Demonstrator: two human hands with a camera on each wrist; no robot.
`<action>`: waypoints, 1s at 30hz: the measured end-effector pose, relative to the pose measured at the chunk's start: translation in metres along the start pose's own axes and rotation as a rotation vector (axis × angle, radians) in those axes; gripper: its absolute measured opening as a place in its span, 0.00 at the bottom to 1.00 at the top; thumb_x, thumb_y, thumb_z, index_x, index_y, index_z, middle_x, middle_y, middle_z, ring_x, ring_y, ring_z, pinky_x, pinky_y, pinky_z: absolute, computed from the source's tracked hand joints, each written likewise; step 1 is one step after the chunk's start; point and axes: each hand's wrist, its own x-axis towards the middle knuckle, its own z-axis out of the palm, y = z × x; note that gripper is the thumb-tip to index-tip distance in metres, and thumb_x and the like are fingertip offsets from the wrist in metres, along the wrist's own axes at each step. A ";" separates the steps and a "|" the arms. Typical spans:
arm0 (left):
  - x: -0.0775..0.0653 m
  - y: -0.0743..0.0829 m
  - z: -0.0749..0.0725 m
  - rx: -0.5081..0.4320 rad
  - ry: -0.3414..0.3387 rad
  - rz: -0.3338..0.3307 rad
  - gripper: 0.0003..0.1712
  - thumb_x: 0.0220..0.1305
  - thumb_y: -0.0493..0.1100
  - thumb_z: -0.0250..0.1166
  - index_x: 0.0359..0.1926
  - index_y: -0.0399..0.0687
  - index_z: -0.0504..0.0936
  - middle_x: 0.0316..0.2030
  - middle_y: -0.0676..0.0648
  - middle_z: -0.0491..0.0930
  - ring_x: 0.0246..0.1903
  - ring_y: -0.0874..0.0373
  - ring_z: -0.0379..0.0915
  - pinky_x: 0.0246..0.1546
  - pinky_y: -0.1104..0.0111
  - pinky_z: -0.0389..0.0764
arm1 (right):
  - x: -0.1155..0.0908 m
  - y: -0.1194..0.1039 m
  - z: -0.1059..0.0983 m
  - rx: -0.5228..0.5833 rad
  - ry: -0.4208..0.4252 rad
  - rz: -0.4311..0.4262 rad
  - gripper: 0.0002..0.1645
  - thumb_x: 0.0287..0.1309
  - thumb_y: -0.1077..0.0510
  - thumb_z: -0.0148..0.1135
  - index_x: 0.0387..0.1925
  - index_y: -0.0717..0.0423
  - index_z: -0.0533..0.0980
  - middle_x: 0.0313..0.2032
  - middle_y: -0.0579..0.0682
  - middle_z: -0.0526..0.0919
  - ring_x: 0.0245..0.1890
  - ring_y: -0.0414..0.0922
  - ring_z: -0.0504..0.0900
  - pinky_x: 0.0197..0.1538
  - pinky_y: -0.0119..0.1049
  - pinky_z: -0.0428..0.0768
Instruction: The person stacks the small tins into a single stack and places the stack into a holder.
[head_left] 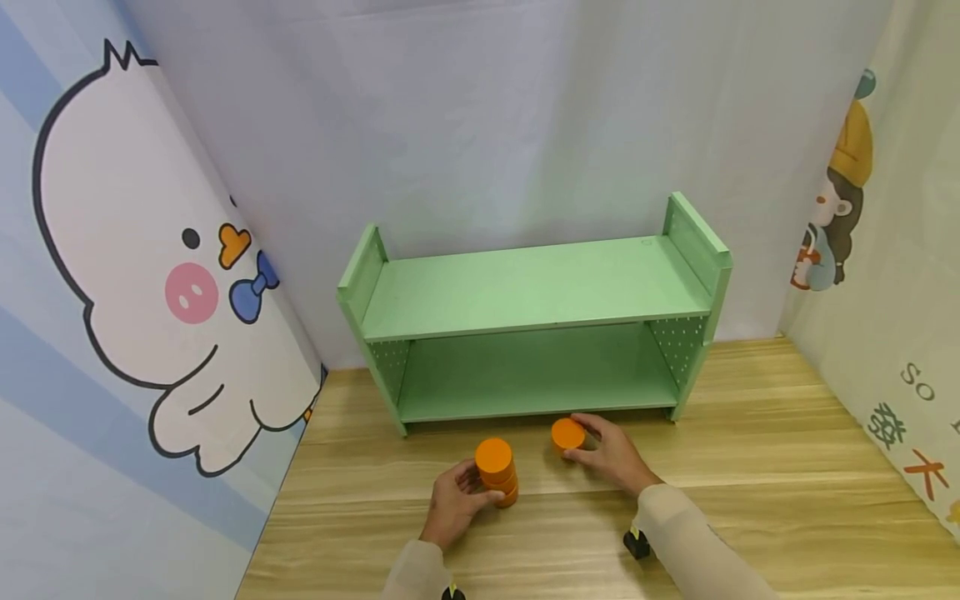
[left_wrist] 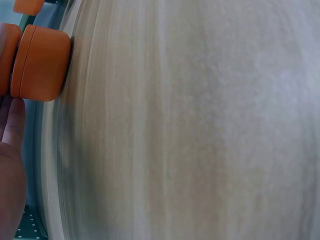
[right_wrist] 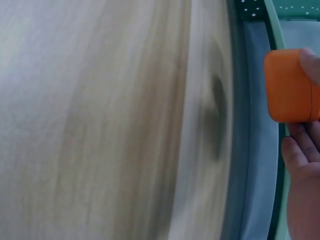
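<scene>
An orange canister [head_left: 567, 437] is near an orange stack [head_left: 498, 472].

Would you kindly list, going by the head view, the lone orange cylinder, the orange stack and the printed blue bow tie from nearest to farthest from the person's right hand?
1. Lone orange cylinder: held in the right hand.
2. Orange stack: to the left, held by the left hand.
3. Printed blue bow tie: farthest, on the left wall covering.

Soft, even light fills the head view, dimming inside the shelf [head_left: 536, 287]. Both wrist views are darker, the counter [left_wrist: 175, 120] blurred, bowed at one edge, glare-washed opposite; the right catches a shadow.
</scene>
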 end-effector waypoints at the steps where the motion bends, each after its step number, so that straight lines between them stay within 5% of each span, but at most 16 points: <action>1: 0.000 0.000 0.000 -0.004 0.000 -0.001 0.32 0.48 0.33 0.79 0.55 0.27 0.78 0.52 0.33 0.81 0.53 0.40 0.79 0.55 0.59 0.82 | 0.000 -0.001 0.000 -0.005 0.000 -0.004 0.37 0.50 0.65 0.77 0.61 0.73 0.72 0.59 0.69 0.76 0.61 0.65 0.74 0.62 0.55 0.75; 30: 0.001 0.000 -0.001 -0.014 -0.005 -0.013 0.33 0.49 0.34 0.80 0.57 0.28 0.78 0.53 0.33 0.80 0.54 0.40 0.78 0.56 0.59 0.81 | 0.003 -0.026 -0.003 -0.016 -0.027 -0.069 0.37 0.52 0.63 0.77 0.61 0.70 0.73 0.58 0.66 0.78 0.59 0.63 0.77 0.61 0.56 0.76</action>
